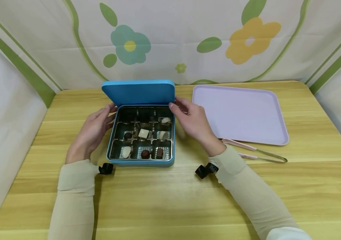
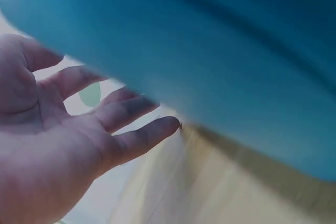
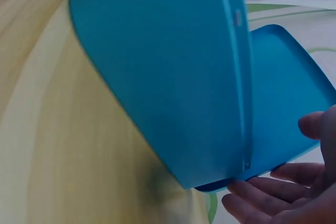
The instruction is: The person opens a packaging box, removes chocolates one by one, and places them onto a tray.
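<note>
A blue tin box (image 1: 141,163) stands on the table with its lid (image 1: 140,93) raised at the back. Several dark and white chocolates (image 1: 143,133) lie in its compartmented tray; some back compartments look dark inside. My left hand (image 1: 93,128) is at the box's back left side, and its fingers (image 2: 149,137) spread along the blue wall in the left wrist view. By the back right corner is my right hand (image 1: 192,120). In the right wrist view its fingers (image 3: 268,192) reach the lid's lower edge, the thumb apart from them.
A lilac tray (image 1: 242,113) lies on the wooden table (image 1: 170,206) to the right of the box. Tongs with pink handles (image 1: 242,145) lie at its front edge, beside the right wrist. A flowered cloth (image 1: 170,33) hangs behind the table.
</note>
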Demonstrator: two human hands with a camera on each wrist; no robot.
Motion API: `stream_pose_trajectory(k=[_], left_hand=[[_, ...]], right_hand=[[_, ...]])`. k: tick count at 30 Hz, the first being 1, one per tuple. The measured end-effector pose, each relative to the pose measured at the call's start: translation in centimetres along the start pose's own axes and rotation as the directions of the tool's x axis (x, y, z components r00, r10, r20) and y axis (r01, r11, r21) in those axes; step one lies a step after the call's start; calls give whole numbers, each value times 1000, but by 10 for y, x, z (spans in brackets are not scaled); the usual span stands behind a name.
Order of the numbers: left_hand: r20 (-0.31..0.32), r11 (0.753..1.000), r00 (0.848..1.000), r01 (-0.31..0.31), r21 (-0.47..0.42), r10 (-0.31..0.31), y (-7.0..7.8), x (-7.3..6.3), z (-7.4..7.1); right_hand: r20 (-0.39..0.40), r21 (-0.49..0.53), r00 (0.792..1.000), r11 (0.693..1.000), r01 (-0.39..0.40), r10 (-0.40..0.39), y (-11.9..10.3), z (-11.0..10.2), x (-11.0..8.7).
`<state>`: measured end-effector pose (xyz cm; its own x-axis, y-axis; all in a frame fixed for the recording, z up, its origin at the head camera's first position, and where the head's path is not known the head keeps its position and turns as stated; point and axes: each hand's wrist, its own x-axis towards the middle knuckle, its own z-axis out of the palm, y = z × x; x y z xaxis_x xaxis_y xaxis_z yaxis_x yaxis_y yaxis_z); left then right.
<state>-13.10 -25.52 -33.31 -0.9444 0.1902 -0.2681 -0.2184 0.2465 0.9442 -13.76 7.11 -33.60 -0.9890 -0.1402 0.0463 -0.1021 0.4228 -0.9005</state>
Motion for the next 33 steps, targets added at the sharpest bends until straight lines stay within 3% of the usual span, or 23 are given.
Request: stream_pose_trajectory(k=[10, 17, 27, 33], left_hand=[[46, 998, 998, -28, -58, 31, -3, 5, -5], [-6, 1000, 1000, 2, 9, -1, -2, 6, -3], [23, 999, 1000, -16, 31, 15, -4, 3, -6], [15, 998, 1000, 6, 69, -7, -3, 4, -4]], right_hand=[[46, 33, 998, 998, 44, -46, 4, 6, 2], [100, -36, 993, 997, 66, -62, 8, 7, 0], [119, -30, 986, 992, 120, -116, 13, 10, 1], [129, -73, 987, 992, 105, -95, 14, 11, 1]])
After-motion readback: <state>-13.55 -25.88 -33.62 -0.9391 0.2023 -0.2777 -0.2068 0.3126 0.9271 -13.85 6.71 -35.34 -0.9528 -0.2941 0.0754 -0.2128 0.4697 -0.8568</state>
